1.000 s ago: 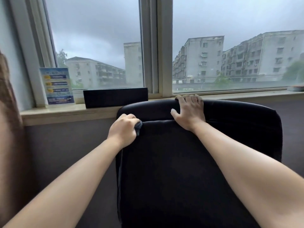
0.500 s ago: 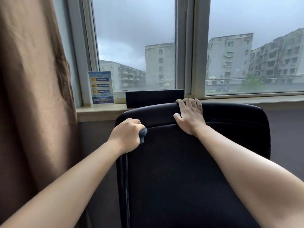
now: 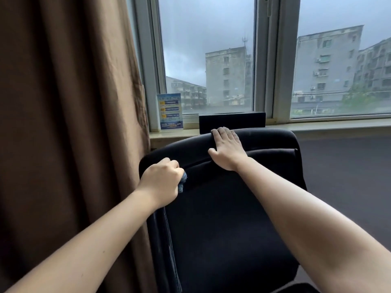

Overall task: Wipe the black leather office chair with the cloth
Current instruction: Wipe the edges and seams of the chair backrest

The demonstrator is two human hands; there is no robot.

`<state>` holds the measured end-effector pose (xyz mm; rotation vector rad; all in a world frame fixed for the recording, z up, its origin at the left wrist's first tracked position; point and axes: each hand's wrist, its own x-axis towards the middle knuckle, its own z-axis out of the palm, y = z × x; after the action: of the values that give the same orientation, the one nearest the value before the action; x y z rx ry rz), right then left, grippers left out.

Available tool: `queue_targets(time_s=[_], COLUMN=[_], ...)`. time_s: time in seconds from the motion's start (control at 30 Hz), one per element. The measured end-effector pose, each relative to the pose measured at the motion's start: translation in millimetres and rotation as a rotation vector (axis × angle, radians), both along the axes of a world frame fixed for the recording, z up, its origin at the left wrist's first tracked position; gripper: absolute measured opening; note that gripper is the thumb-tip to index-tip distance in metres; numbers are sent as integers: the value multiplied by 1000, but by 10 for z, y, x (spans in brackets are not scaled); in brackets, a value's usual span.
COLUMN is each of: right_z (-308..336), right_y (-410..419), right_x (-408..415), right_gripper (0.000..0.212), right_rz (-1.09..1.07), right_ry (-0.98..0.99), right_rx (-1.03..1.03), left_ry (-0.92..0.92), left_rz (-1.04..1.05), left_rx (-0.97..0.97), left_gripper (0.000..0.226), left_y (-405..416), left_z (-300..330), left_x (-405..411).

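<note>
The black leather office chair (image 3: 222,218) fills the lower middle of the view, with its backrest facing me. My left hand (image 3: 160,178) grips a bunched blue-grey cloth (image 3: 182,181) against the backrest's upper left corner. Only a small fold of the cloth shows under my fingers. My right hand (image 3: 226,149) lies flat on the top edge of the backrest, fingers over the rim.
A brown curtain (image 3: 69,123) hangs close on the left, touching the chair's side. Behind the chair runs a windowsill (image 3: 338,125) with a black box (image 3: 231,121) and a blue printed card (image 3: 170,112). A dark wall panel (image 3: 349,176) lies to the right.
My view has swung left, bringing the curtain in. My left hand with the cloth has slid a little down the backrest's left corner. My right hand keeps its place on the top edge.
</note>
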<state>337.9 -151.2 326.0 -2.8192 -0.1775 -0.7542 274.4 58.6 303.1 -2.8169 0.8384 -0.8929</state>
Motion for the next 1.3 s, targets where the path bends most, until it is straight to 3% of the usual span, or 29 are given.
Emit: queue_targets(time_s=[0.23,0.67,0.83,1.3], right_z=[-217,-702,-667,-861], right_y=[542,825,903,1162], right_x=[-342,-1018,-1139,-1868], right_gripper=[72,56,60,71], right_rz=[117,149,176,363], right_ry=[10,44,57,133], right_rx=[68,132,87,142], left_ry=[4,39,12,165], left_rz=[88,194,203,255], left_rx=[9,93,119,49], left_gripper=[23,26,28,20], left_y=[283,261,352,534], left_z=[41,143,93,304], left_x=[-415,-769,-866,-1482])
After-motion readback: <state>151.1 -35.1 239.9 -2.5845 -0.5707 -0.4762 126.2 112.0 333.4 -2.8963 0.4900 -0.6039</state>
